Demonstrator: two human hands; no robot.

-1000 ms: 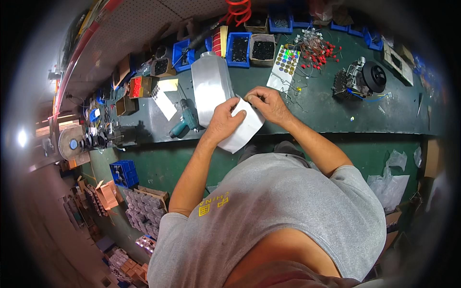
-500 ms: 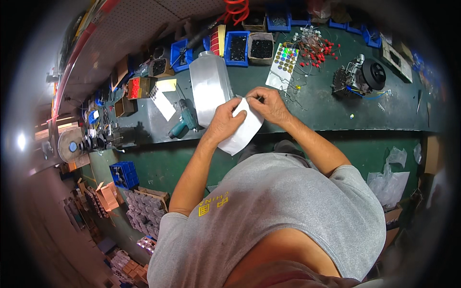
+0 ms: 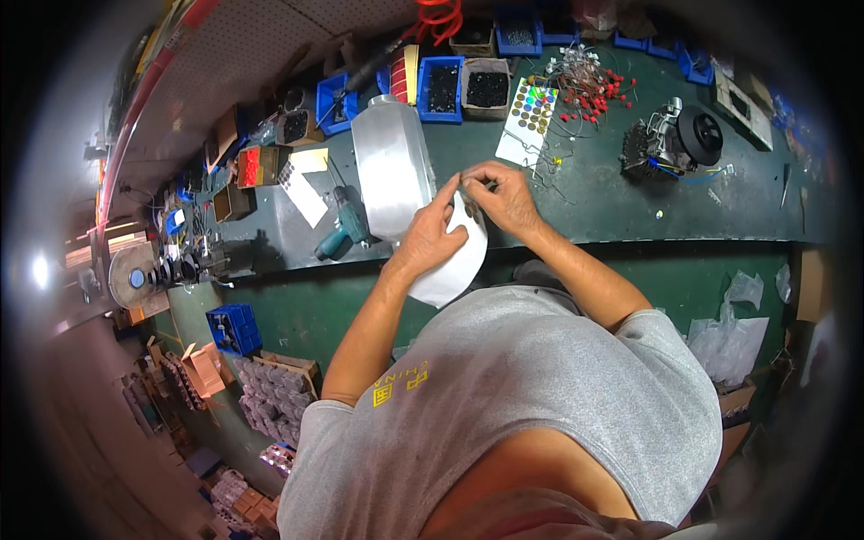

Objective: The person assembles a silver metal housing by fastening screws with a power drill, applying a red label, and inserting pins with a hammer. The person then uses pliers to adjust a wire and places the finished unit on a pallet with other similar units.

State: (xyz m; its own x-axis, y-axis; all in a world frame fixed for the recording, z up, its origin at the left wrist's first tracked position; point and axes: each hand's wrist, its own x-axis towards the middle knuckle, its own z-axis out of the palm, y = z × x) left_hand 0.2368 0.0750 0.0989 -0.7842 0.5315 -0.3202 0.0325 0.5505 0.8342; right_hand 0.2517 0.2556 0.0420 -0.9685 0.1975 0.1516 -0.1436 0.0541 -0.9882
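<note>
My left hand is closed on a white sticker sheet, thumb on top, its lower part bent and hanging past the bench edge. Dark round stickers show on the part near my right hand. That hand is pinched at the sheet's top corner, its fingertips meeting my left index finger; what lies between them is too small to make out. Just left of my hands a silver metal canister with a short neck lies on the bench. A green cordless drill rests beside it.
Another sheet with shiny round stickers lies beyond my right hand, thin bent wires over it. Behind are blue bins of small parts and a heap of red-tipped wires. A motor assembly stands at right.
The sheet has turned and curled, so its dark round stickers now show. My left index finger has stretched up to the right fingertips. The canister has shifted slightly.
</note>
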